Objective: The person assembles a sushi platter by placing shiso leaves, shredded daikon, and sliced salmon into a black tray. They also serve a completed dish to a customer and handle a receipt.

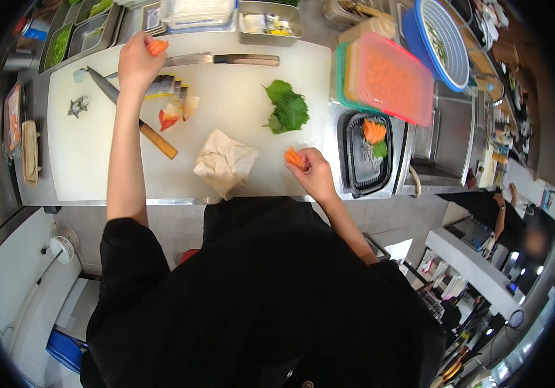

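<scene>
Pinched at the far left of the white cutting board (pixel 238 106) is a piece of orange fish, likely salmon (pixel 158 47), in my left hand (pixel 137 63). Nearer to me, my right hand (pixel 315 174) holds more orange fish slices (pixel 294 158) low over the board. Green shiso-like leaves (pixel 288 107) lie above that hand. To its right stands a black plastic tray (pixel 349 155) with orange slices (pixel 374 131), a leaf and white shreds. A crumpled cloth (pixel 226 162) rests between my arms. Red-and-white seafood slices (pixel 169 118) and dark, yellow-edged slices (pixel 162 86) lie beside my left forearm.
A wooden-handled knife (pixel 158 139) passes under my left forearm; another knife (pixel 246 59) lies along the back. Stacked lidded containers (pixel 396 77) and a blue colander (pixel 415 41) stand right, near a sink (pixel 444 140). Metal pans (pixel 270 36) line the back. Another person (pixel 495 213) is far right.
</scene>
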Available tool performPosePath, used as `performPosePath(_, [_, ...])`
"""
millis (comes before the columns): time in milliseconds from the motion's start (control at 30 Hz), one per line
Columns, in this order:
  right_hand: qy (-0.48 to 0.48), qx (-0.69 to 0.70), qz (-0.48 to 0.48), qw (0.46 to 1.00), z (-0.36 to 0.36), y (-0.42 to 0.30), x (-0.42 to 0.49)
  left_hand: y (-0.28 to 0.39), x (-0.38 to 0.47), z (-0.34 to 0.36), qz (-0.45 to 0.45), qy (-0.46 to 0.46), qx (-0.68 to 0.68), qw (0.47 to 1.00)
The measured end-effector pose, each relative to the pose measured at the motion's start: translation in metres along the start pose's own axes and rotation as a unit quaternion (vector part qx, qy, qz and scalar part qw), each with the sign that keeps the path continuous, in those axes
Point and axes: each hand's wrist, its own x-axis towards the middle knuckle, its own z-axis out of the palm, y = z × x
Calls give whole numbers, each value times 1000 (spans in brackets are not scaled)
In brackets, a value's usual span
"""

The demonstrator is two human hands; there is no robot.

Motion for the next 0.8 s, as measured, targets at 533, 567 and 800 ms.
performPosePath(533, [-21,9,-169,985,-16,30,4,190,-273,100,-85,-113,-139,980])
performPosePath(567, [-32,-6,-149,988,-11,30,8,184,-271,92,-111,-167,-190,961])
performPosePath(800, [-46,44,-155,986,-3,55,30,189,-273,94,-109,-207,-163,959])
